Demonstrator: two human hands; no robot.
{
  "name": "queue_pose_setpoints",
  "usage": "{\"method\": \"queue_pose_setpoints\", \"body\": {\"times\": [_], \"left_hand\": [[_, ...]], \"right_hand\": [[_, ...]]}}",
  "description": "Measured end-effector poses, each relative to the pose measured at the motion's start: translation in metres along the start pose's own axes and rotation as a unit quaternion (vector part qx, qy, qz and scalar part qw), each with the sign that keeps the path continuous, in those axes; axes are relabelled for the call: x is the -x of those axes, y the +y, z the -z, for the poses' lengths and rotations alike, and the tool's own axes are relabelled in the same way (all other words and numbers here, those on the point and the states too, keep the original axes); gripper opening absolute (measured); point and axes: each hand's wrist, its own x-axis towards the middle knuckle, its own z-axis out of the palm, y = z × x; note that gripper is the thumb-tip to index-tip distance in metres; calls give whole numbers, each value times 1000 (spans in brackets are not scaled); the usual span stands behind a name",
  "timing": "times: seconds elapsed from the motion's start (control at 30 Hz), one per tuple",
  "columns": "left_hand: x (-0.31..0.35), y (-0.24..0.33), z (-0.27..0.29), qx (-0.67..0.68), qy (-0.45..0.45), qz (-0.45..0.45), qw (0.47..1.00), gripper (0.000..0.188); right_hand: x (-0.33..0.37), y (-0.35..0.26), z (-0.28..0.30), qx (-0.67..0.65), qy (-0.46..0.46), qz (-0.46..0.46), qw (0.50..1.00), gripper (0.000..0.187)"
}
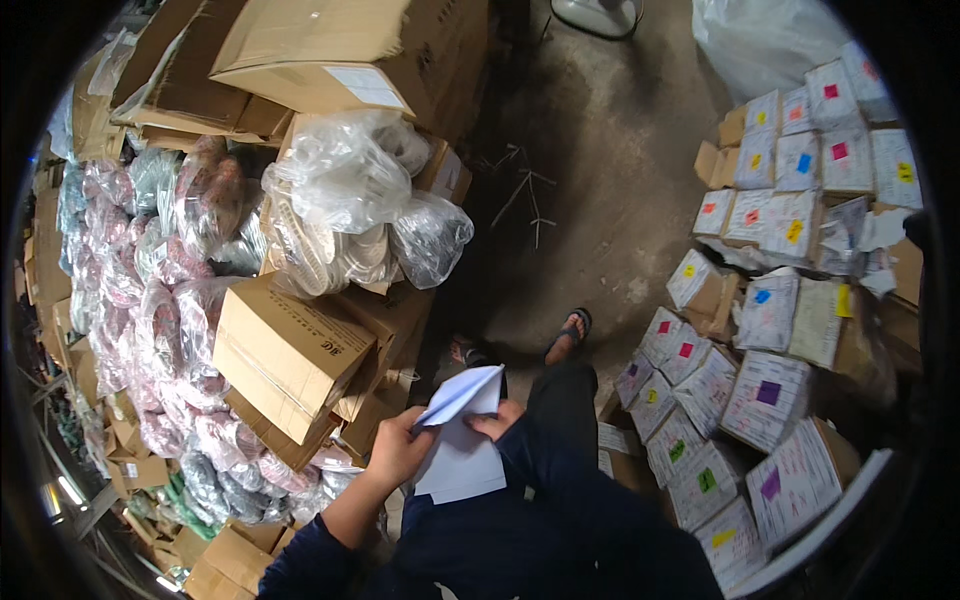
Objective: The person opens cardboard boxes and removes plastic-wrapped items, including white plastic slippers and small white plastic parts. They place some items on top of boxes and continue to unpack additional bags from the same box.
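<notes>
Some folded white paper (466,462) is between my two hands, low in the middle of the view. Its upper part is bent over into a flap that points up and right. My left hand (400,447) grips the paper's left edge, thumb on top and fingers behind. On the other side, my right hand (498,421) pinches the paper near the fold, its fingers partly hidden behind the sheet. A closed brown carton (290,350) sits just beyond my left hand.
Clear-bagged goods, seemingly footwear (155,300), are heaped at the left. Large cartons (330,50) and plastic-wrapped items (350,190) stand ahead. Along the right run several rows of boxes with white sheets and coloured stickers (765,390). My sandalled feet are on the concrete floor (610,230).
</notes>
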Motion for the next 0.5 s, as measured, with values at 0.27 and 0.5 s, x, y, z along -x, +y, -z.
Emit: {"method": "queue_pose_setpoints", "body": {"times": [0.27, 0.5], "left_hand": [[-136, 6, -109, -447, -40, -177, 876, 56], [-374, 0, -98, -680, -33, -164, 713, 44]], "right_hand": [[54, 221, 147, 72, 331, -258, 905, 53], [67, 276, 155, -131, 415, -116, 893, 49]]}}
